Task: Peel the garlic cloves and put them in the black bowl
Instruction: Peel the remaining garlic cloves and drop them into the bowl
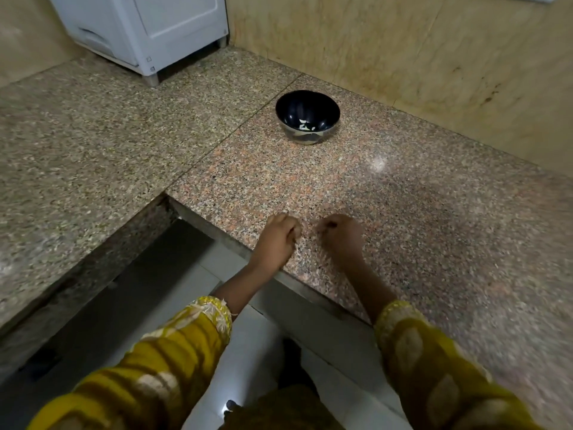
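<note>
We see the left hand (277,235) over the near edge of the speckled granite counter (418,218), its fingers curled inward. Well beyond it stands the round black bowl with a steel outside (307,119), holding a few pale pieces (305,125). The right hand (341,238), just beside the left, is curled likewise. Both are blurred, so we cannot tell whether either holds anything.

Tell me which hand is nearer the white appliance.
Left. The left hand is at the counter edge, on the white appliance side; the right hand is beside it, farther right.
</note>
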